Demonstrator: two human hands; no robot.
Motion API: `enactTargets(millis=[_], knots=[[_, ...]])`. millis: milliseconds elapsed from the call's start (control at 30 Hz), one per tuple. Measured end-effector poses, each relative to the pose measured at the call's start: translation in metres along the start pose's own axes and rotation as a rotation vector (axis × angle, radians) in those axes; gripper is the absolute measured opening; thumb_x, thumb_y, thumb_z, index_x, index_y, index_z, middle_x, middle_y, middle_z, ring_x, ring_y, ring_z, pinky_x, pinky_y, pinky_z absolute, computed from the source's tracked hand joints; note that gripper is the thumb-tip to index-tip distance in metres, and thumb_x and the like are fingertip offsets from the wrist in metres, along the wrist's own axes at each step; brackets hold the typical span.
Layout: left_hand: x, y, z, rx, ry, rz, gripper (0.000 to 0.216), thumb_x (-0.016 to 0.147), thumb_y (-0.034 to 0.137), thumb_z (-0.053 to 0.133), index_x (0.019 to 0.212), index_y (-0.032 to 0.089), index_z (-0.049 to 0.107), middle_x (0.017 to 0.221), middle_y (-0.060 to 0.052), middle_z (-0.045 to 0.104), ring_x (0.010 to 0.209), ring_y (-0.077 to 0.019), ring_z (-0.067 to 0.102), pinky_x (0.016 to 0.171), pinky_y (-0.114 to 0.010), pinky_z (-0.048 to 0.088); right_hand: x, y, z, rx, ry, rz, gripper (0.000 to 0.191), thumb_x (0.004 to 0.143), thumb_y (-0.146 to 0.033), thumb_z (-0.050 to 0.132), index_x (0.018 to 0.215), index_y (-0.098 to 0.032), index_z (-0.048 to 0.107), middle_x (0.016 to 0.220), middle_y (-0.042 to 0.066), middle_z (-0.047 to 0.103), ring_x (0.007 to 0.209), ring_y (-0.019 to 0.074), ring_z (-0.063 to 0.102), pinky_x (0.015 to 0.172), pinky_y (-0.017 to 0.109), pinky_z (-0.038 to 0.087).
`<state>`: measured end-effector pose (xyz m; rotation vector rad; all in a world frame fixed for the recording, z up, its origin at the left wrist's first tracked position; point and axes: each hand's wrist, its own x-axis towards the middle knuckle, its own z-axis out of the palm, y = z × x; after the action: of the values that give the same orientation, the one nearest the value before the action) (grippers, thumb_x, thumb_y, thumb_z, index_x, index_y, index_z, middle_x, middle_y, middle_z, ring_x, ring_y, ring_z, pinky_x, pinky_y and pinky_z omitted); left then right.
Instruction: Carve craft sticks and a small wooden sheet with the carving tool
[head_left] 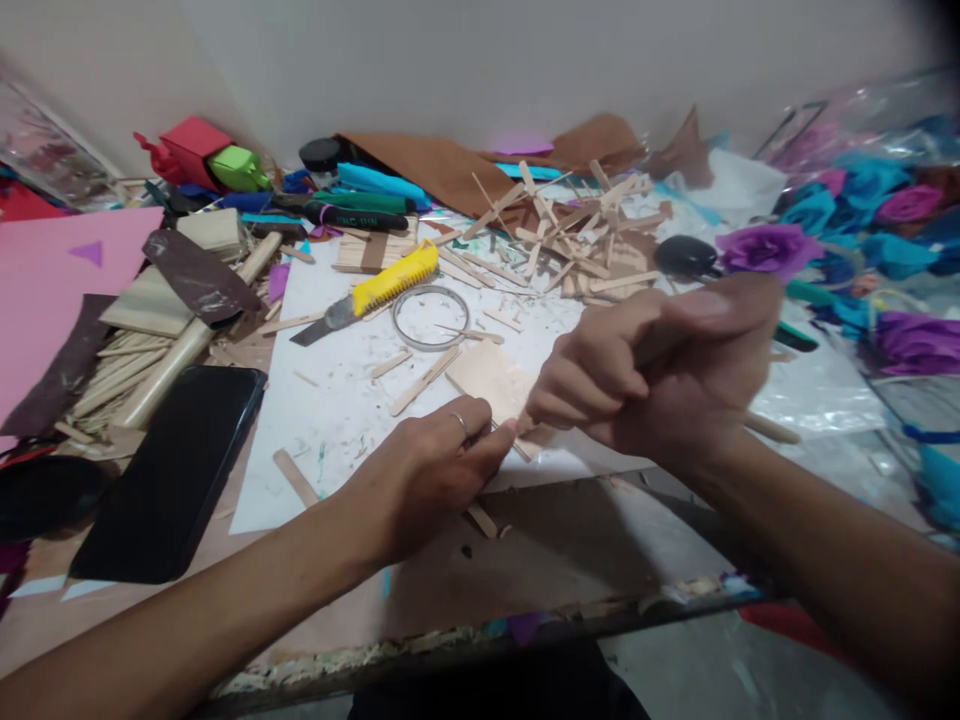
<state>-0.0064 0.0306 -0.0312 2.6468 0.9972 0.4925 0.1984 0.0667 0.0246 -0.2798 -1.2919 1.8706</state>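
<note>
My left hand (431,465), a ring on one finger, lies curled on the white sheet (330,400) with its fingertips pinching the near edge of a flat panel of joined wooden sticks (491,378). My right hand (660,375) is closed in a fist just right of it, knuckles almost touching the left fingertips. A wooden stick (772,428) pokes out of the back of the fist. What the fist grips at its front is hidden.
A yellow utility knife (375,292) and a metal ring (430,317) lie beyond the panel. A heap of wooden sticks (570,235) sits further back. A black phone (176,470) lies at left. Paper flowers (862,230) crowd the right.
</note>
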Motion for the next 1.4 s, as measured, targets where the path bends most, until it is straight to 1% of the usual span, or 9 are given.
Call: enactTargets(millis=[100, 200, 300, 367, 467, 633, 867, 1067, 1400], knots=[[0.0, -0.003, -0.002, -0.11, 0.09, 0.014, 0.021, 0.105, 0.021, 0.049, 0.101, 0.017, 0.07, 0.082, -0.001, 0.058, 0.067, -0.0114, 0.049, 0.06, -0.026, 0.034, 0.0, -0.007, -0.004, -0.067, 0.005, -0.106, 0.052, 0.091, -0.049, 0.052, 0.051, -0.021, 0.032, 0.043, -0.006, 0.022, 0.037, 0.0083, 0.018, 0.039, 0.026, 0.022], [0.002, -0.006, -0.011, -0.472, 0.106, -0.216, 0.021, 0.103, 0.027, 0.056, 0.096, 0.016, 0.072, 0.071, 0.001, 0.058, 0.06, -0.0093, 0.048, 0.055, -0.022, 0.034, -0.002, -0.012, -0.012, -0.512, 0.2, -0.226, 0.045, 0.093, -0.044, 0.06, 0.056, -0.021, 0.047, 0.049, -0.005, 0.035, 0.045, 0.0107, 0.027, 0.049, 0.03, 0.025], [0.003, -0.008, -0.02, -0.792, 0.041, -0.44, 0.027, 0.102, 0.038, 0.06, 0.096, 0.016, 0.074, 0.065, 0.002, 0.055, 0.053, -0.008, 0.042, 0.047, -0.02, 0.028, -0.003, -0.015, -0.023, -1.163, 0.032, -0.153, 0.019, 0.087, -0.03, 0.076, 0.076, -0.019, 0.066, 0.068, 0.0, 0.058, 0.063, 0.0143, 0.05, 0.06, 0.03, 0.034], [0.003, -0.01, -0.022, -0.898, 0.06, -0.491, 0.027, 0.099, 0.04, 0.065, 0.095, 0.016, 0.075, 0.064, 0.003, 0.054, 0.053, -0.0073, 0.041, 0.046, -0.019, 0.028, -0.003, -0.016, -0.029, -1.314, -0.106, -0.099, 0.009, 0.089, -0.026, 0.074, 0.089, -0.018, 0.072, 0.079, 0.002, 0.067, 0.072, 0.015, 0.058, 0.067, 0.029, 0.039], [0.002, -0.011, -0.023, -1.039, 0.093, -0.532, 0.024, 0.097, 0.039, 0.069, 0.096, 0.016, 0.074, 0.058, 0.005, 0.048, 0.05, -0.006, 0.038, 0.045, -0.018, 0.026, -0.002, -0.015, -0.032, -1.3, -0.194, 0.005, 0.01, 0.093, -0.021, 0.065, 0.088, -0.015, 0.072, 0.074, 0.0, 0.067, 0.065, 0.0115, 0.055, 0.062, 0.025, 0.038], [0.002, -0.006, -0.02, -1.293, 0.083, -0.541, 0.023, 0.093, 0.038, 0.075, 0.1, 0.016, 0.072, 0.057, 0.007, 0.047, 0.048, -0.0044, 0.036, 0.044, -0.015, 0.025, -0.002, -0.015, -0.024, -1.197, -0.186, 0.094, 0.02, 0.099, -0.027, 0.059, 0.087, -0.015, 0.07, 0.067, -0.002, 0.063, 0.058, 0.0095, 0.049, 0.056, 0.022, 0.035], [0.001, -0.007, -0.015, -1.422, 0.096, -0.559, 0.029, 0.09, 0.043, 0.079, 0.096, 0.018, 0.067, 0.053, 0.008, 0.044, 0.044, -0.0043, 0.033, 0.041, -0.017, 0.022, -0.002, -0.015, -0.018, -1.163, -0.159, 0.133, 0.022, 0.099, -0.028, 0.058, 0.084, -0.016, 0.068, 0.067, 0.0, 0.064, 0.058, 0.0105, 0.051, 0.055, 0.021, 0.037], [0.002, -0.005, -0.014, -1.416, 0.129, -0.52, 0.023, 0.091, 0.037, 0.076, 0.094, 0.018, 0.064, 0.056, 0.008, 0.046, 0.046, -0.0051, 0.037, 0.043, -0.016, 0.026, -0.001, -0.013, -0.017, -1.137, -0.16, 0.148, 0.021, 0.098, -0.028, 0.058, 0.083, -0.016, 0.067, 0.065, -0.001, 0.063, 0.057, 0.0104, 0.049, 0.054, 0.021, 0.037], [0.006, -0.003, -0.018, -1.154, 0.179, -0.519, 0.013, 0.081, 0.022, 0.073, 0.084, 0.017, 0.061, 0.055, 0.01, 0.044, 0.045, -0.0037, 0.032, 0.045, -0.017, 0.024, -0.002, -0.008, -0.009, -1.194, -0.164, 0.107, 0.017, 0.096, -0.02, 0.059, 0.083, -0.015, 0.069, 0.067, -0.003, 0.063, 0.058, 0.009, 0.049, 0.058, 0.021, 0.037]])
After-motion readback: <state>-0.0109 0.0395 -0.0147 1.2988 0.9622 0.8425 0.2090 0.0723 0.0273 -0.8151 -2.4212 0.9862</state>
